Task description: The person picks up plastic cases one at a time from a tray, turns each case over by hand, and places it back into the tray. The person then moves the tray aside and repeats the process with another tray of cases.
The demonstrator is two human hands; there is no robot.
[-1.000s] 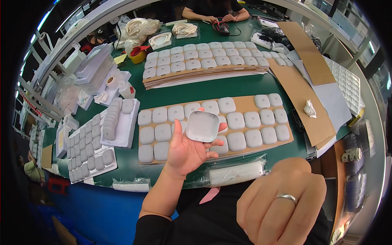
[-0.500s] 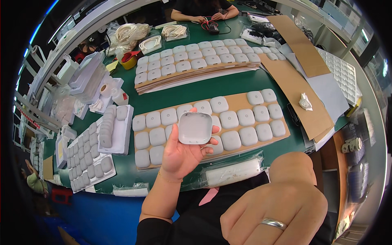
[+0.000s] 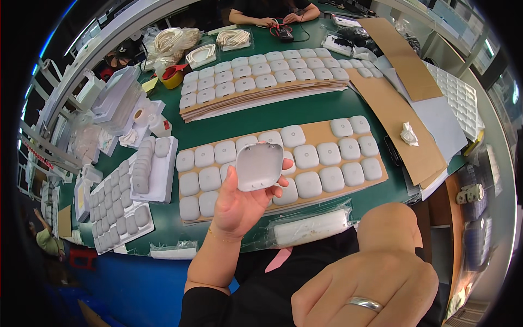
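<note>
My left hand (image 3: 238,210) is closed round the edges of a light grey, rounded-square plastic shell (image 3: 259,167), held up above the bench. Its hollow inner side faces me, with small holes near its corners. Below and behind it, rows of matching grey shells (image 3: 306,157) lie on a brown cardboard sheet (image 3: 318,131). Close in at the lower right is my right hand (image 3: 368,283), its back toward me and a silver ring on one finger. Those fingers curl inward, and their tips, with anything in them, are hidden.
Stacked cardboard (image 3: 261,98) bearing more shells stands farther back on the green bench (image 3: 218,131). White trays of shells (image 3: 163,177) are at left. A wrapped white block (image 3: 310,229) lies at the front edge. Across the bench, a person's hands (image 3: 278,22) hold red leads.
My left hand has tilted the shell slightly, so its upper edge has risen a little. My right hand has barely shifted.
</note>
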